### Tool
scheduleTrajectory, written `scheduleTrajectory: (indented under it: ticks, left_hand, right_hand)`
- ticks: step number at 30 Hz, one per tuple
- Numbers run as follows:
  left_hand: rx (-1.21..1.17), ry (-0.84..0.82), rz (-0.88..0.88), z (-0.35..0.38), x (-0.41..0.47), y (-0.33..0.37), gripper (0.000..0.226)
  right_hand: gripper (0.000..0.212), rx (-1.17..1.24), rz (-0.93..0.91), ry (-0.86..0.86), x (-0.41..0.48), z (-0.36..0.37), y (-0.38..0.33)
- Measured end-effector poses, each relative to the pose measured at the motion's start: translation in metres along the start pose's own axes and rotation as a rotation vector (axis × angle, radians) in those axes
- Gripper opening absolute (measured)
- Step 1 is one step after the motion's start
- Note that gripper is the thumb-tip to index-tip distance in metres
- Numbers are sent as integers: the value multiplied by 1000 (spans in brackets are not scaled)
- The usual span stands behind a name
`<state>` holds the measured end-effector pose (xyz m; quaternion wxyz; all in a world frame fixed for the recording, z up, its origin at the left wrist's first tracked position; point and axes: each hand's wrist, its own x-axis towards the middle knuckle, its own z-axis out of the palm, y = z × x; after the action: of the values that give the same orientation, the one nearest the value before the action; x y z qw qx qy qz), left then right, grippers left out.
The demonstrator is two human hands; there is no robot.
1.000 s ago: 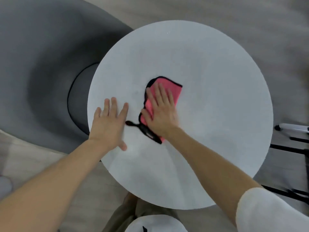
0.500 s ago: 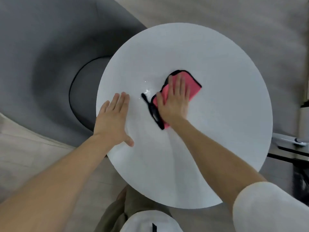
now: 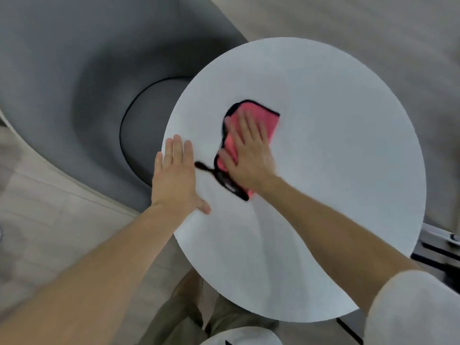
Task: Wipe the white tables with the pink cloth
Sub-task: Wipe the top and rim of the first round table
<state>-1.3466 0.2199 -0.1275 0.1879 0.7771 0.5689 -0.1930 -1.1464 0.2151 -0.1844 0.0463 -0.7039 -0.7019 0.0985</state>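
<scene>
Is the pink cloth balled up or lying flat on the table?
Flat: the pink cloth lies on the white table, pressed under the straight fingers of the right hand. Whether it is folded in layers: cannot tell.

Blur: right hand (image 3: 249, 155) smeared by motion, finger edges soft. It covers the middle of the pink cloth (image 3: 267, 120), so the cloth's full outline is hidden. The bench (image 3: 348, 145) rim hides part of the dark round panel (image 3: 144, 130). Black-and-silver frame (image 3: 438, 247) cut off at right edge, unidentifiable.
</scene>
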Motion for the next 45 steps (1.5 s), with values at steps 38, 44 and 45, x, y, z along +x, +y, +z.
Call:
scheduleTrajectory:
  ticks: [38,44,45]
  left_hand:
    - [-264,-60,-257,11,3,0,195]
    - [-259,-35,-223,14,0,-8,194]
    - [-253,-34,-219,13,0,-7,194]
  right_hand:
    - [71,-53,3,-24,78,-35,146]
    - [74,-12,52,18,94,1,24]
    - [71,-34,-151,-1,97,12,-13]
